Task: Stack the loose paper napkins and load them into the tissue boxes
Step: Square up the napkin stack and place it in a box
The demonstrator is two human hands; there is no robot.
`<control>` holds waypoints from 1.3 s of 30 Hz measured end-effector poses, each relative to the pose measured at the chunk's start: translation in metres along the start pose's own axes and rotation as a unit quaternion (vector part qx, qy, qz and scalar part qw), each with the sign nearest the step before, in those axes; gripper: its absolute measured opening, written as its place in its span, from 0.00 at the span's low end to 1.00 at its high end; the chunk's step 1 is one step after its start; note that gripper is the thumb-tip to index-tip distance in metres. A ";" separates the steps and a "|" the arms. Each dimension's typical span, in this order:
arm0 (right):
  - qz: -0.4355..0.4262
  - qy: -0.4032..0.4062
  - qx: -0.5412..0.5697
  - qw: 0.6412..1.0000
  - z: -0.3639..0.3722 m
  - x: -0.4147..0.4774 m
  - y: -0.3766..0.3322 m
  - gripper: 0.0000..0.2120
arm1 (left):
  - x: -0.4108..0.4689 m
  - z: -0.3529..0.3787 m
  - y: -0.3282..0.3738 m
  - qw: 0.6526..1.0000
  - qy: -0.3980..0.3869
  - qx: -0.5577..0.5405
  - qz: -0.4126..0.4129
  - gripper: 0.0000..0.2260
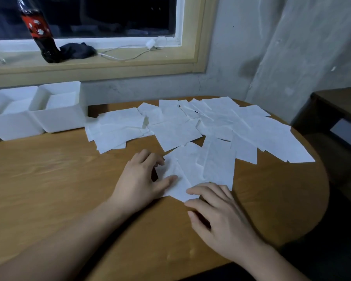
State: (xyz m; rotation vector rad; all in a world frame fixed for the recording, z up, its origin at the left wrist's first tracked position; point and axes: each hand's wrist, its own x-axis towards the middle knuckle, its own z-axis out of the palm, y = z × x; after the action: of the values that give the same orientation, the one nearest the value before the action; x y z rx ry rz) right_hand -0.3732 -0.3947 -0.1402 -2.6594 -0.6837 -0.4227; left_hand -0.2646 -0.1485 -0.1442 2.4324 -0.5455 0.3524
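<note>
**Both hands rest on the nearest napkins (190,171) on a wooden table (49,179)**

Left hand (142,179) and right hand (217,216) press with relaxed fingers, pinching nothing. More sheets fan from 11 to 2 o'clock, with tissue boxes (55,118) at 10. The paper looks featherlight, limp and tearable, so it is probably best slid flat and lifted by an edge.

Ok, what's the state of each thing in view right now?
left hand: thumb on the nearest napkin
right hand: fingertips on its near corner
loose napkins: scattered, overlapping, unstacked
tissue boxes: open-topped, contents unclear
bottle: standing on the windowsill
cable: lying slack on the windowsill
</note>
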 end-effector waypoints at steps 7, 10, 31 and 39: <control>0.049 0.054 -0.002 0.997 0.001 0.005 0.003 0.11 | -0.010 0.002 0.016 1.000 -0.026 0.011 -0.012 0.18; 0.052 0.027 -0.033 0.998 0.004 0.006 0.003 0.11 | -0.010 0.002 0.016 1.000 -0.020 0.005 -0.014 0.13; 0.132 -0.003 -0.158 0.979 0.012 0.020 0.003 0.25 | -0.006 0.003 0.029 0.999 -0.035 0.024 0.006 0.12; 0.160 0.034 -0.149 0.975 0.011 0.018 0.004 0.27 | 0.001 -0.028 0.034 0.987 -0.097 -0.109 -0.065 0.07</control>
State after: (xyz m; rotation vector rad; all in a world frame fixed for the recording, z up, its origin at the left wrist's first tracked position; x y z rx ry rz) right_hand -0.3540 -0.3860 -0.1443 -2.9480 -0.1733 -0.5567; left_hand -0.2830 -0.1562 -0.1043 2.2863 -0.4781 0.0008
